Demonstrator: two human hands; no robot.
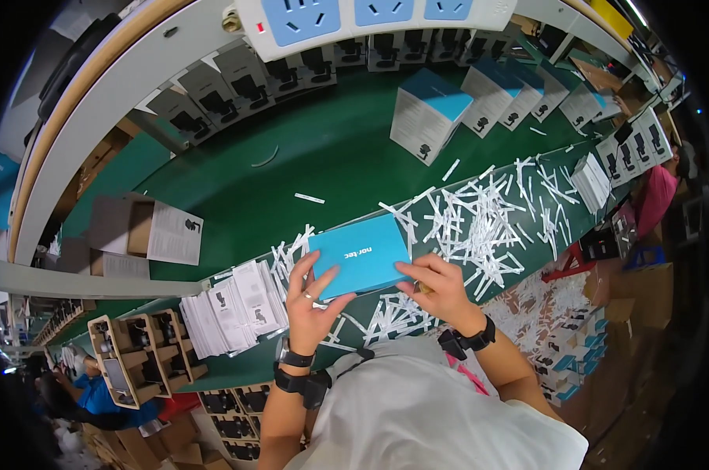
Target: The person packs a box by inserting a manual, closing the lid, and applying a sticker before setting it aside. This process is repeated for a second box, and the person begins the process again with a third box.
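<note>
A flat, bright blue cardboard box (pixel 358 235) with small white lettering is held just in front of me, its wide face up. My left hand (pixel 310 304) grips its left end, fingers spread over the top and the thumb along the near edge. At the near right corner, my right hand (pixel 440 288) pinches the box between thumb and fingers. The undersides of both grips are hidden. Loose white paper strips (pixel 476 227) lie right behind and beside the box on the green tabletop (pixel 237 184).
Folded leaflets (pixel 233 309) are stacked left, beside a wooden rack (pixel 146 356) of black devices. White-and-blue boxes (pixel 429 117) stand at the far right, with more rowed along the back. An open carton (pixel 139 227) lies left. A power strip (pixel 370 19) hangs overhead. Another person (pixel 107 399) is lower left.
</note>
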